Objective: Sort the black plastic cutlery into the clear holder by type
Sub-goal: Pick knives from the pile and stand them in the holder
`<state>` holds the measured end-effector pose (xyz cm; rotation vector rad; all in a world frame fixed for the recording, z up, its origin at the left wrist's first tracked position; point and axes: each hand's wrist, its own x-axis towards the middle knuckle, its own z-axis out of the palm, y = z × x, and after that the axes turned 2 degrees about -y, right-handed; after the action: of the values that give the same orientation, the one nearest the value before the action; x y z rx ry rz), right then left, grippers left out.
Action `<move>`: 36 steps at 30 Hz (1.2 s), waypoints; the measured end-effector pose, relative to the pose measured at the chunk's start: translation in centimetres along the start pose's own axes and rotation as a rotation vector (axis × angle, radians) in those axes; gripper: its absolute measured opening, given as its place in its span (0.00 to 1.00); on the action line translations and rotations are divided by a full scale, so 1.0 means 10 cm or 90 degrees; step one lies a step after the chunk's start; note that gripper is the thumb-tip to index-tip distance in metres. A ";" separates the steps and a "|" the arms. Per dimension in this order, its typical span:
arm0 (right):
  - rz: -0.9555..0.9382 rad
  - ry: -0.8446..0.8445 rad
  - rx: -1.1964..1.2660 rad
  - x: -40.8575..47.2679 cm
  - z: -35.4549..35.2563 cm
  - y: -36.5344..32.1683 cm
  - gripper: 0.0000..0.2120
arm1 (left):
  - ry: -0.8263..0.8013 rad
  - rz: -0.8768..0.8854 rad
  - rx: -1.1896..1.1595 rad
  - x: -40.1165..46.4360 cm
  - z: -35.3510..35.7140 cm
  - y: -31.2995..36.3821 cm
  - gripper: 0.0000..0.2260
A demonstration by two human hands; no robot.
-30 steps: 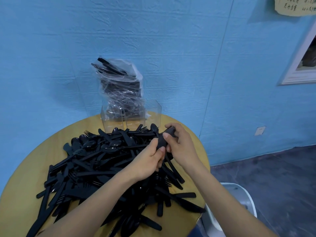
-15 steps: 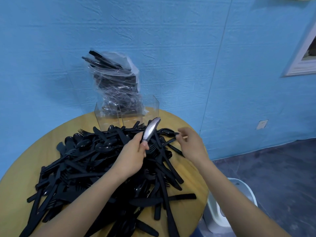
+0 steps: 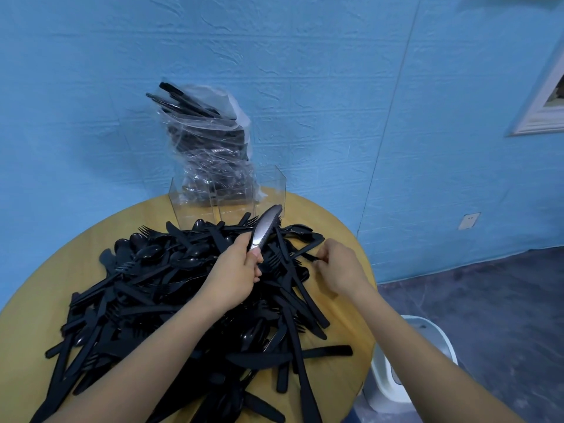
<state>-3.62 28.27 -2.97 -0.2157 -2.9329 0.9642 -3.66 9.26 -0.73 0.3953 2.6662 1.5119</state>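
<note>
A big heap of black plastic cutlery (image 3: pixel 171 288), with forks, spoons and knives mixed, covers the round wooden table (image 3: pixel 341 239). My left hand (image 3: pixel 235 273) grips a black knife (image 3: pixel 265 227) by its handle, blade pointing up and away toward the clear holder (image 3: pixel 225 199). The holder stands at the table's far edge with upright clear dividers. My right hand (image 3: pixel 338 270) reaches into the right side of the heap and pinches the end of a black piece (image 3: pixel 308 253) lying there.
A clear plastic bag (image 3: pixel 210 141) stuffed with more black cutlery stands behind the holder against the blue wall. A white bin or seat (image 3: pixel 418 361) sits on the dark floor right of the table. A wall socket (image 3: pixel 468 221) is at the right.
A second ago both hands held one piece together. My left hand now holds the knife alone with its blade raised, and my right hand has moved right to pinch a piece in the heap.
</note>
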 end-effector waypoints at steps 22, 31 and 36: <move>-0.131 0.033 0.053 -0.10 0.03 -0.20 0.07 | 0.027 -0.001 0.004 -0.03 -0.08 -0.03 0.13; -0.119 -0.043 -0.041 -0.21 0.09 -0.38 0.14 | 0.020 0.014 0.013 -0.06 -0.09 -0.02 0.15; -0.052 -0.027 0.000 -0.18 0.16 -0.52 0.09 | 0.026 0.018 0.019 -0.07 -0.12 -0.04 0.12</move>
<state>-2.58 22.91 -1.14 -0.0755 -2.9535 0.9693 -3.25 7.92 -0.47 0.4090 2.7289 1.5062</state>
